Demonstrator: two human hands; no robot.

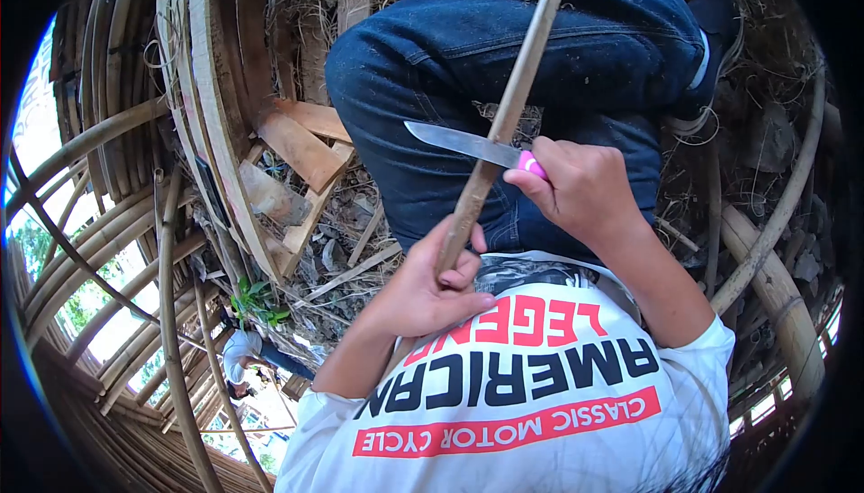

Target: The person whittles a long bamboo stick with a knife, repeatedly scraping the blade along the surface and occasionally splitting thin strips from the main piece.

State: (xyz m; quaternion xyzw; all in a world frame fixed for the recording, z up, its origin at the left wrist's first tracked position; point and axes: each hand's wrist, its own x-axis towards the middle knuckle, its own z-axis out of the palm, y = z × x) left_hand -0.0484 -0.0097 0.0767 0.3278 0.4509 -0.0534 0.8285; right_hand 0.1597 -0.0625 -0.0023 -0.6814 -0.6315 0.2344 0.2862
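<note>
My right hand [585, 182] is closed around the pink handle [531, 164] of a knife. The knife's blade [454, 140] points left and lies across a long wooden stick [517, 83], touching it or very close to it. Lower down, my left hand [441, 281] grips the near end of the stick, with its fingers wrapped round it. The stick slants up and to the right over my jeans [432, 52] and leaves the frame at the top. The near tip of the stick is partly hidden by my left hand.
Wooden boards [211, 88] and short offcuts [301, 146] lie left of my knee. Curved bamboo poles [171, 313] stand at the left. Another person [243, 349] is at the lower left, farther off. Thick poles [774, 295] cross at the right. Dry straw and stones cover the ground.
</note>
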